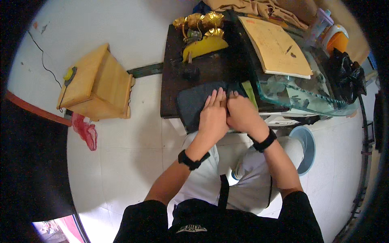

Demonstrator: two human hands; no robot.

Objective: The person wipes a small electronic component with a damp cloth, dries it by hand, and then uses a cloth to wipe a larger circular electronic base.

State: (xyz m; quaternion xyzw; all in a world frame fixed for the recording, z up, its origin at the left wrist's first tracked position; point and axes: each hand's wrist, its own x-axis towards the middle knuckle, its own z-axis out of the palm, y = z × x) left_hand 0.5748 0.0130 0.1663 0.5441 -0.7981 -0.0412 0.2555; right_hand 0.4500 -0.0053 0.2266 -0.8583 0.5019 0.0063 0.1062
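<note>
A dark grey, flat, soft-looking piece [191, 104] with rounded corners lies at the front edge of a dark wooden table [168, 91]. My left hand [214, 117] rests flat on it, fingers stretched towards the table's back. Beside it, touching near the thumbs, my right hand [241, 112] is bent with its knuckles up; whether it pinches the dark piece is hidden beneath the fingers. A yellow-green strip [249, 94] lies just right of the right hand. Both wrists wear black bands.
Behind stand gold foil-wrapped items [199, 21] and a yellow curved piece [205, 48]. At right, a glass top [282, 94] bears a tan pad [276, 48] and a black plastic bag [348, 76]. A blue basin [308, 148] and a wooden cabinet [100, 85] stand on the floor.
</note>
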